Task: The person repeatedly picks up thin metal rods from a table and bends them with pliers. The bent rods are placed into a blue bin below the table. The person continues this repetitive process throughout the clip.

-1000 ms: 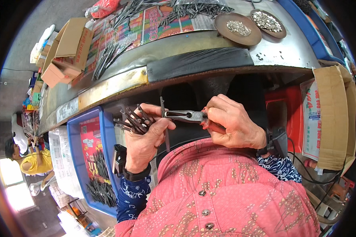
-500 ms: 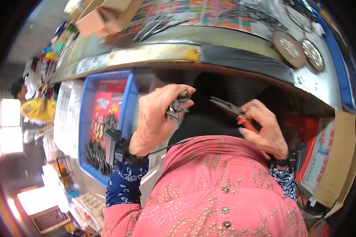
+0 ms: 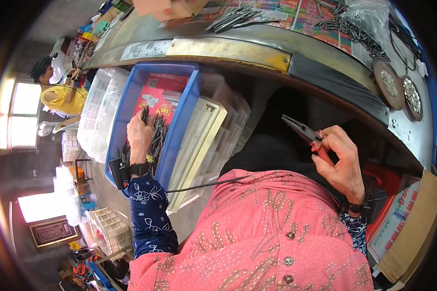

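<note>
My right hand (image 3: 344,162) grips a pair of pliers (image 3: 303,130) by their red handles, above my lap. Their grey jaws point up and to the left, with nothing visible between them. Over at the left, my left hand (image 3: 139,138) reaches into a blue plastic bin (image 3: 189,94). Its fingers are closed around dark thin metal pieces, partly hidden by the hand. More such pieces (image 3: 159,138) lie heaped in the bin beside it, on a red printed sheet (image 3: 167,92).
The workbench (image 3: 228,48) spans the far side, bearing piles of dark pieces (image 3: 238,18) and two round dishes of small metal parts (image 3: 388,82). White crates (image 3: 213,116) flank the bin. Cardboard (image 3: 408,228) stands at right. Another person in yellow (image 3: 65,99) works at far left.
My left hand has moved left and down into the blue bin from above my lap, where it held several small metal pieces. The view has shifted; my right hand still holds the pliers.
</note>
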Action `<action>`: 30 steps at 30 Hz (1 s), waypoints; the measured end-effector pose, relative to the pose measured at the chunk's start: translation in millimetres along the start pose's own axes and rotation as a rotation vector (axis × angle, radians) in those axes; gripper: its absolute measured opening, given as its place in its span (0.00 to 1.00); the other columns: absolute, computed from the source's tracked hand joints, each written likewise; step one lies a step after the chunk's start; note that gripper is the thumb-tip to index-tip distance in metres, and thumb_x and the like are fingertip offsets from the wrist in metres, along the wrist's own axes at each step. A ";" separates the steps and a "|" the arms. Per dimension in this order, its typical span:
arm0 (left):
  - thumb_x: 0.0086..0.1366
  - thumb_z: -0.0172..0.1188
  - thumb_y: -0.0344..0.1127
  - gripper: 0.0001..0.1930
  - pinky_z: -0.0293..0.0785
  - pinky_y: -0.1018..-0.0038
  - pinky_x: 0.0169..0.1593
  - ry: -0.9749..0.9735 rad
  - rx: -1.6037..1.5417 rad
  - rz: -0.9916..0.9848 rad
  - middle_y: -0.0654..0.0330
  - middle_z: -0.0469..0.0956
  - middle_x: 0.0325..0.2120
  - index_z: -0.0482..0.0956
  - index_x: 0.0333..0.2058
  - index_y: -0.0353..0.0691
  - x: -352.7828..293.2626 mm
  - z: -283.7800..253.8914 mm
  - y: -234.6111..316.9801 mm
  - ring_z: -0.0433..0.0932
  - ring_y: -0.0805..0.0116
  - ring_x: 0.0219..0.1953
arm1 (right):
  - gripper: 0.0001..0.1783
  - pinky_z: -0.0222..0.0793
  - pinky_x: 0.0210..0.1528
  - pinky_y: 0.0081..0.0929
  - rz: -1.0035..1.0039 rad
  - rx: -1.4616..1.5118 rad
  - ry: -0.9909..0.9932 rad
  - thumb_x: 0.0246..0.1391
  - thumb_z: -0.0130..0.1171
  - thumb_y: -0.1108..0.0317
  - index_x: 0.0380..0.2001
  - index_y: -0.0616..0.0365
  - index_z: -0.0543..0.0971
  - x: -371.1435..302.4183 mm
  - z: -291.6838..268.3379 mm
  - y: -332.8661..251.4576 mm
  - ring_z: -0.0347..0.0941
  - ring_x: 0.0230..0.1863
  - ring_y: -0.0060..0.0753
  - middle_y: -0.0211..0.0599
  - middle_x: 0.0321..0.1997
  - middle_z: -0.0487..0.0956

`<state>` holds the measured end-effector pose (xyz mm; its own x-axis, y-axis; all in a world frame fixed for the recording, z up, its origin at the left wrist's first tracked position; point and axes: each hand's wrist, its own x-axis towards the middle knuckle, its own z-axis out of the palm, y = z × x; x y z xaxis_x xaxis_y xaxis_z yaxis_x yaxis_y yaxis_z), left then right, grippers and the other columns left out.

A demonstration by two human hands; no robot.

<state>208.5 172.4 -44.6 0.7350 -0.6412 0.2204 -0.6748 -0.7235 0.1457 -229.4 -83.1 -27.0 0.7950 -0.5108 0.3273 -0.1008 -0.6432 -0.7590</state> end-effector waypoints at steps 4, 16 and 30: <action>0.65 0.64 0.44 0.18 0.76 0.53 0.46 -0.087 0.024 -0.075 0.47 0.85 0.36 0.81 0.47 0.37 -11.6 5.9 -25.7 0.83 0.44 0.42 | 0.12 0.71 0.45 0.33 -0.023 -0.017 -0.008 0.38 0.66 0.79 0.30 0.62 0.76 4.8 3.0 -1.2 0.75 0.40 0.45 0.45 0.41 0.76; 0.59 0.69 0.41 0.22 0.76 0.59 0.45 -0.362 -0.032 -0.004 0.42 0.81 0.38 0.79 0.47 0.32 -34.2 -22.1 1.0 0.81 0.45 0.43 | 0.12 0.70 0.45 0.33 -0.010 -0.017 -0.031 0.38 0.65 0.79 0.30 0.63 0.76 6.3 6.2 2.4 0.75 0.40 0.45 0.45 0.40 0.76; 0.64 0.66 0.36 0.12 0.77 0.61 0.37 -0.067 -0.141 0.143 0.53 0.85 0.31 0.83 0.46 0.43 21.3 -47.1 106.5 0.85 0.52 0.33 | 0.12 0.74 0.44 0.34 -0.005 0.003 0.110 0.37 0.67 0.81 0.30 0.63 0.78 5.2 1.5 3.9 0.76 0.41 0.46 0.44 0.38 0.76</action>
<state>149.2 93.8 21.0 0.6306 -0.7539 0.1842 -0.7717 -0.5838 0.2522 -224.8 -87.4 -29.1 0.7247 -0.5677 0.3906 -0.0952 -0.6439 -0.7592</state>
